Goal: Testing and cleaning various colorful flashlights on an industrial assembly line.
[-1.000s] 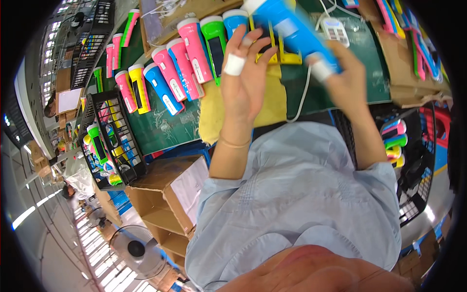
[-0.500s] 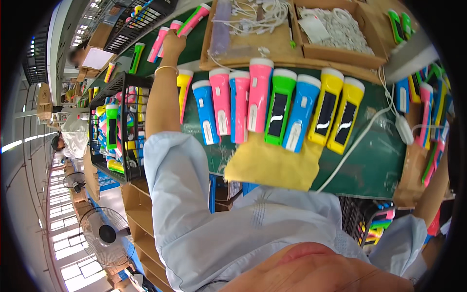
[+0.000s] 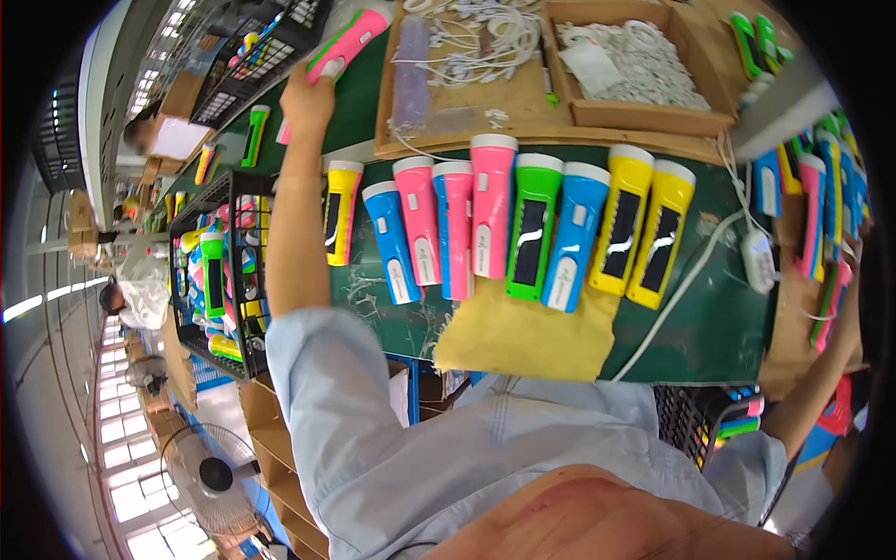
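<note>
**Left hand on a pink torch, a row of torches laid out below**

We reach our left hand (image 3: 308, 98) far up and to the left, its fingers closed around the tail of a pink torch (image 3: 350, 39) that lies tilted over the green surface (image 3: 719, 327), its white head pointing to the upper right; our right hand (image 3: 854, 280) sits at the right rim of the view, beside torches standing in a rack there, and we cannot tell whether it is spread or closed; nearer to us, eight torches lie side by side on the surface, heads away from us: a yellow torch (image 3: 342, 213), a blue torch (image 3: 390, 241), two pink ones, a green torch (image 3: 532, 227), another blue, and two yellow ones at the right end; the lower ends of several rest on a yellow cloth (image 3: 523, 341); a white cable (image 3: 681, 299) runs across the surface to a white adapter (image 3: 758, 261); above the row stand two wooden trays (image 3: 644, 117) holding white cords; a black wire basket (image 3: 219, 271) of torches stands at our left.
</note>
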